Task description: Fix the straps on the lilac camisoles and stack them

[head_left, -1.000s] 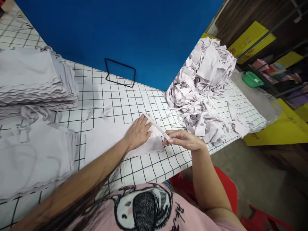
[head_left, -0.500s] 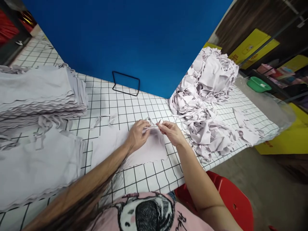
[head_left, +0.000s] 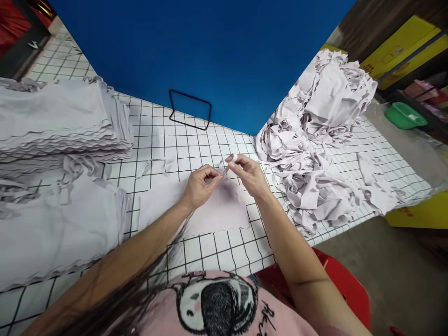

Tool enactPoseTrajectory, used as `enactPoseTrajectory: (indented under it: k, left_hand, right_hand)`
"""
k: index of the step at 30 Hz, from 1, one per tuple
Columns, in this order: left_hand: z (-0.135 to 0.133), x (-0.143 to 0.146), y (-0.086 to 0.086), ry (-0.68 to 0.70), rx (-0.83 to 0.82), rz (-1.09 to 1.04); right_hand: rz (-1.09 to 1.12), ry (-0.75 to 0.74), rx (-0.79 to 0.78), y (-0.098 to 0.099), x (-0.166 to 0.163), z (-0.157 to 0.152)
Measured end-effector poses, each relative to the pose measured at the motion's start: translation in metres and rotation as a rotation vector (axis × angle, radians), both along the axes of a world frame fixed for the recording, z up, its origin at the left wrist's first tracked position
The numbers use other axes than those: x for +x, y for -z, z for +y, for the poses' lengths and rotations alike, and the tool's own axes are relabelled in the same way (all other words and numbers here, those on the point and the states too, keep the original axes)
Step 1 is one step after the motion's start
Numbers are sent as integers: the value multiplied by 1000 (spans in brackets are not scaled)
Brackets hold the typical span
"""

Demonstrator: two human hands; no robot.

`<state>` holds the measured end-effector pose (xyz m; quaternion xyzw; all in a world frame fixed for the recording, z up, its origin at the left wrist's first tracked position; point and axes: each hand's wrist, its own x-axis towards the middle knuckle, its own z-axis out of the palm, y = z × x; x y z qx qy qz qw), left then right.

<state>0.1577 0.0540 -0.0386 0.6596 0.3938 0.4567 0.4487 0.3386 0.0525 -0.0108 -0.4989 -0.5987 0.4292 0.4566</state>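
My left hand (head_left: 200,185) and my right hand (head_left: 248,174) meet above a flat pale fabric piece (head_left: 224,212) lying on the gridded table (head_left: 196,144). Both hands pinch a thin white fabric strap (head_left: 227,164) between thumb and fingers, with the strap bunched between them. The strap seems attached to the top of the fabric piece, though the join is hidden by my fingers.
A tall stack of folded pale fabric (head_left: 59,121) sits at the left, with more flat pieces (head_left: 59,228) before it. A loose heap of crumpled fabric (head_left: 315,140) fills the right. A black wire stand (head_left: 191,109) stands by the blue wall. A red stool (head_left: 336,284) is below.
My left hand lifted off the fabric and closed on the strap. My right hand brought the strap's other end inward, so the straight strap is now bunched between both hands.
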Motion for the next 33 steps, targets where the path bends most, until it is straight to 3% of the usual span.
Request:
enactPoseTrajectory:
  k: [2,5,8,11,13,21,25,28,33]
  left_hand:
    - [1,-2,0,-18,10,62]
    - [2,-5,0,-25,46,189]
    - [2,-7,-1,-2,105,319]
    - [0,-9,-4,17,132,416]
    - [-1,-10,-8,29,121,450]
    - [-6,-13,-15,64,24,474]
    - [-11,-13,-13,100,43,692]
    - [-15,-12,-10,119,48,858]
    - [-20,-7,-4,107,11,843]
  right_hand:
    - [-212,95,48,-3,3,8]
    - [-540,216,239,-4,0,8]
    - [-609,18,402,-2,-8,-3]
    - [-640,-246,321,0,-11,-12]
    - [-664,-314,243,1,-8,-13]
    - [-619,-265,203,1,4,-15]
    - [-577,-269,162,6,2,-16]
    - [-488,-269,82,11,0,-17]
    - [-325,-320,-95,18,0,-18]
